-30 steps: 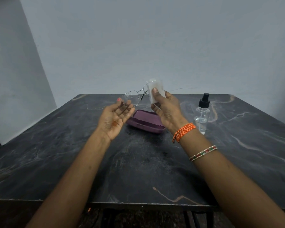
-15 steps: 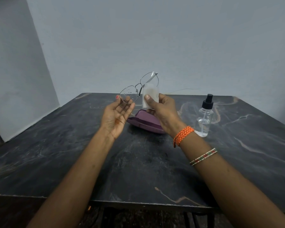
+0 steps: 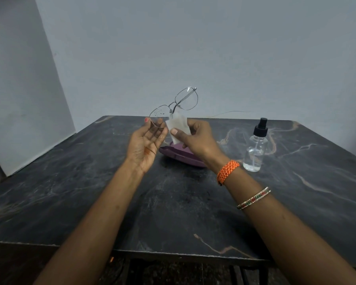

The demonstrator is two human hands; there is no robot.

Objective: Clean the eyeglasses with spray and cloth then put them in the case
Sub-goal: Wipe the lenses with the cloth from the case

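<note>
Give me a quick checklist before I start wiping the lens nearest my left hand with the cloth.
1. Eyeglasses held by the left hand: ok, fingertips on one lens rim.
2. Cloth pinched in the right hand: ok.
3. Spray droplets on the lens near the left hand: ok, visible.
4. Other lens wet: cannot tell.
5. Spray bottle upright, clear of the arms: ok.
6. Purple case open and ready: cannot tell, partly hidden by the hands.
</note>
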